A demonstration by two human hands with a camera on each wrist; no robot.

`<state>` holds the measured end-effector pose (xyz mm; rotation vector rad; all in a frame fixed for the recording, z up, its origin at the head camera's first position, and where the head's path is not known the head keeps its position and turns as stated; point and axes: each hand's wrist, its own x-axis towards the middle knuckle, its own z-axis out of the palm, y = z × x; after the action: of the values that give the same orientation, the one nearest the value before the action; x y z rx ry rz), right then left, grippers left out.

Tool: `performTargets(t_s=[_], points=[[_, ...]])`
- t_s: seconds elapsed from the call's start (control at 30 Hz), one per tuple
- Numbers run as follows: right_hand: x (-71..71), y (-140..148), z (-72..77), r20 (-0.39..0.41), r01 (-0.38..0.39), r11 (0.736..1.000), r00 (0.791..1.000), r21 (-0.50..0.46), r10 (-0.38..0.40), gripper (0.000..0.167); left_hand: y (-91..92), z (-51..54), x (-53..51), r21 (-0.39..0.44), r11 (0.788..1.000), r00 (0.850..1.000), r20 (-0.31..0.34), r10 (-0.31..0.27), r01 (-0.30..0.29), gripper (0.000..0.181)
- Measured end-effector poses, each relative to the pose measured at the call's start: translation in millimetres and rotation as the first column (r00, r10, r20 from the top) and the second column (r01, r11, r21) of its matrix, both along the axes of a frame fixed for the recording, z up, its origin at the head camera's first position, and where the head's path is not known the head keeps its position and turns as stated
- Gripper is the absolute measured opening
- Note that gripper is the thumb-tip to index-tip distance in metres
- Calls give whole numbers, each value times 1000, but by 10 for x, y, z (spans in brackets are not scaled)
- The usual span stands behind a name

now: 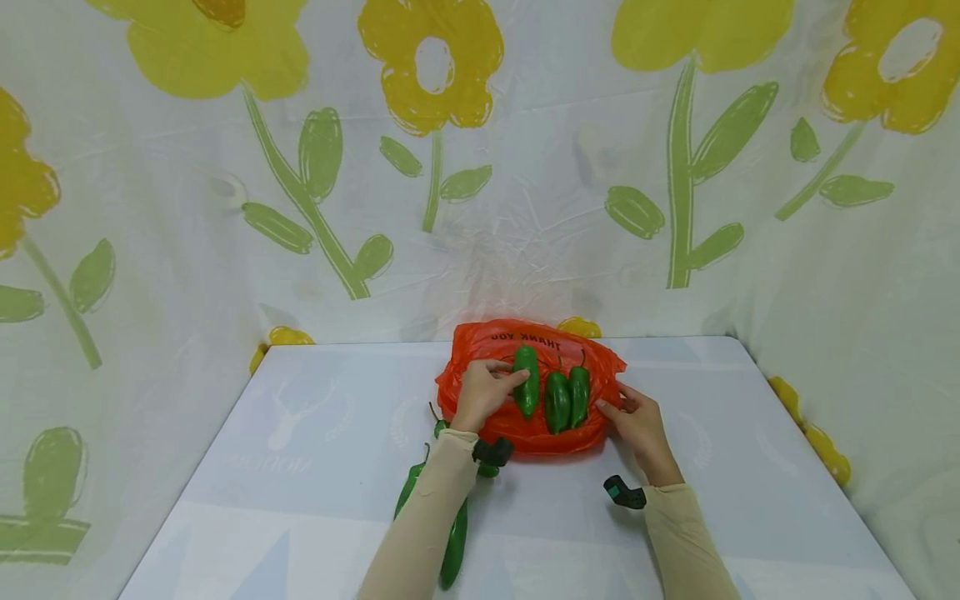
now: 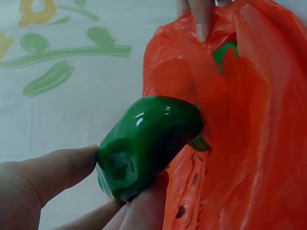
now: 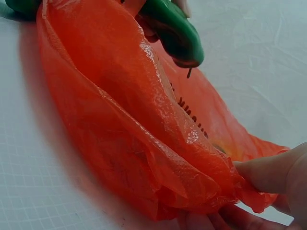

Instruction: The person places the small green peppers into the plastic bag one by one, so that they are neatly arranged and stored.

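Observation:
A red plastic bag (image 1: 510, 437) with printed lettering lies near the back of the table. Two green peppers (image 1: 557, 403) rest on it side by side, stems pointing away. Above the bag's left half, my left hand (image 1: 483, 393) pinches another green pepper (image 2: 148, 139) between thumb and fingers. My right hand (image 1: 637, 421) grips the bag's right edge, the thumb (image 3: 264, 172) on top and the fingers partly hidden beneath the plastic. In the right wrist view the held pepper hangs over the bag's folds with its thin stem showing.
More green peppers (image 1: 453, 550) lie on the white table (image 1: 300, 500) by my left forearm, which partly covers them. Close behind the table hangs a flower-printed curtain (image 1: 525, 250), with similar cloth on both sides.

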<state>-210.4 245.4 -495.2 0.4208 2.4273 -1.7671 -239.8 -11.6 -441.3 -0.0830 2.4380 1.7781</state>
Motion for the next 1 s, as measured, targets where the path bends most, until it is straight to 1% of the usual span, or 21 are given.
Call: performTargets(t_s=[0.2,0.47,0.67,1.0], points=[[13,0,16,-22,-11,1000,1000,22,12,65,62,-61,-10,-28,1000,1000,19,-1,1,44],[8,0,12,-24,-13,999,1000,30,14,65,100,-145,-56,-80,997,1000,-5,-7,6,45],[12,-1,2,-17,-15,1000,1000,20,15,65,122,-182,-69,-123,992,999,-15,-33,31,43],[5,1,11,-15,-14,1000,1000,17,14,66,160,-191,-57,-158,987,999,37,-37,43,43]])
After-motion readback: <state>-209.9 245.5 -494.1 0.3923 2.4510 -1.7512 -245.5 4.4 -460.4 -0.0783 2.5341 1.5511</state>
